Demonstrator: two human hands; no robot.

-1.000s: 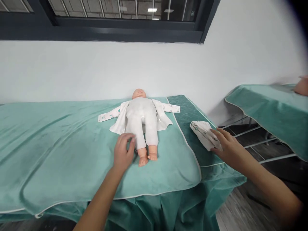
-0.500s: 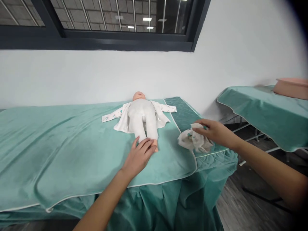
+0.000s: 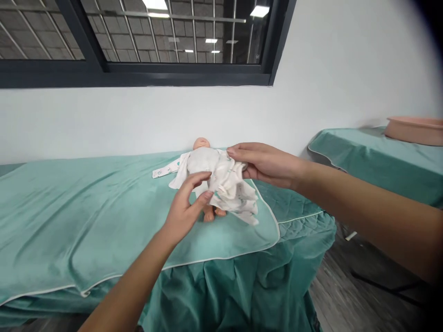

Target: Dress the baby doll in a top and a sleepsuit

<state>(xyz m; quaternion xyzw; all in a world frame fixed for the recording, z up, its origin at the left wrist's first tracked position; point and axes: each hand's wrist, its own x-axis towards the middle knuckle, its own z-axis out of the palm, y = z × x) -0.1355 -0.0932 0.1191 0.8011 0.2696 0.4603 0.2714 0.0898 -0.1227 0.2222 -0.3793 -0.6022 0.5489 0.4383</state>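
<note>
A baby doll point(image 3: 201, 159) lies on its back on the green cover, its head toward the wall and its feet toward me. It wears white clothing, and one printed sleeve point(image 3: 166, 169) stretches out to the left. Above its legs, my right hand point(image 3: 259, 161) pinches a crumpled white cloth garment point(image 3: 230, 184) with a small green print. My left hand point(image 3: 190, 203) is at the garment's left edge, thumb and fingers apart. The garment hides the doll's right-side sleeve and part of its legs; both feet show below.
The green cover point(image 3: 104, 207) with white piping spreads over the bed, with a darker green quilted sheet point(image 3: 294, 203) at the right. A pink basin point(image 3: 415, 130) rests on a second green-covered table point(image 3: 363, 147). A dark-framed window point(image 3: 173, 76) is in the wall behind.
My right hand has lifted the garment from the dark sheet and carried it left over the doll. My left hand has come off the doll's legs and risen toward the garment.
</note>
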